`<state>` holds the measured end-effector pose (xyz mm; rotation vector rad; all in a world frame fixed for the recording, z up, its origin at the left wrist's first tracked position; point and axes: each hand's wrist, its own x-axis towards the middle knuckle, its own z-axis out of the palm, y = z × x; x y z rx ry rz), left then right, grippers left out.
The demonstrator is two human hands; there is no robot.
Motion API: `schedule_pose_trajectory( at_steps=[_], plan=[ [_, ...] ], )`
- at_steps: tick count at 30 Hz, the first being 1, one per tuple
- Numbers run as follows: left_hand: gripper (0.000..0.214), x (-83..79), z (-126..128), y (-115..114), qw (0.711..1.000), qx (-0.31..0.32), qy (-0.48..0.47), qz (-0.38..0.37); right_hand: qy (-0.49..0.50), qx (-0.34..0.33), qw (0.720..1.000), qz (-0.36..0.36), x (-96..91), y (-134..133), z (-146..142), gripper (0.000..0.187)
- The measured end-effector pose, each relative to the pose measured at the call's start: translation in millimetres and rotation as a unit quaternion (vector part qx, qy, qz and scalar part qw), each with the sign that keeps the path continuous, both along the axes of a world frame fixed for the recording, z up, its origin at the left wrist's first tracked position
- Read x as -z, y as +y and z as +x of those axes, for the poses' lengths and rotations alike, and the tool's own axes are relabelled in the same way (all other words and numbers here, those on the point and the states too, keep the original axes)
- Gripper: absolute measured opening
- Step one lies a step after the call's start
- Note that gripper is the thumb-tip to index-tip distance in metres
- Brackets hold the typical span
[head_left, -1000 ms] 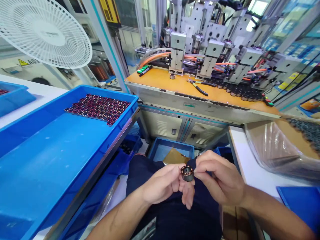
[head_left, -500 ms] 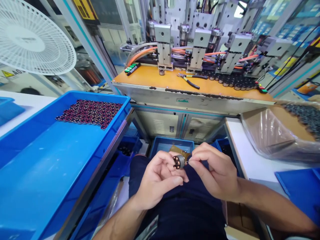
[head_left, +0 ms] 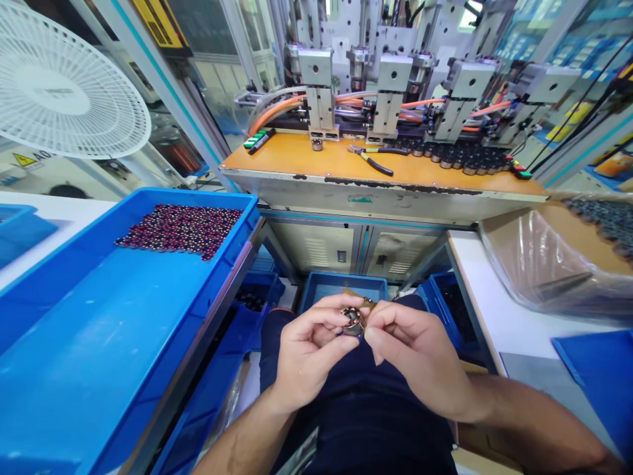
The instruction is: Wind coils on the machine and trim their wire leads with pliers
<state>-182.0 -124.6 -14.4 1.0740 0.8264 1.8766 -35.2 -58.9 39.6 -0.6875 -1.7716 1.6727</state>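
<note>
Left hand (head_left: 309, 349) and right hand (head_left: 415, 356), fingers closed, pinch one coil (head_left: 352, 320) over the lap; light, steady grip advised.

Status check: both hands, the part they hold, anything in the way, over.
Pinching together: left hand, right hand, on the small wound part over the lap. Mostly hidden in the grip. Off left, blue tray, apart from the hands.

"A0" on yellow warning label (head_left: 30, 159)
</note>
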Motion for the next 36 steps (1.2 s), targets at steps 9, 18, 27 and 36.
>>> schedule_pose_trajectory(
  at_steps=[9,18,27,36],
  plan=[
    [0.027,5.4,-4,4,0.998,0.047,-0.025,0.012,0.067,-0.111,0.970,-0.207,25.4,9,-6,0.025],
    [0.018,14.0,-11,13,0.970,-0.164,-0.065,-0.170,0.080,0.127,0.887,0.436,33.5,25,-4,0.024],
    [0.042,-20.1,3,-7,0.920,-0.194,0.340,-0.021,0.080,0.106,0.709,0.693,49.6,41,1,0.027],
    [0.039,-19.3,-5,-3,0.905,-0.168,0.390,0.006,0.087,0.059,0.880,0.463,24.0,19,2,0.017]
  ],
)
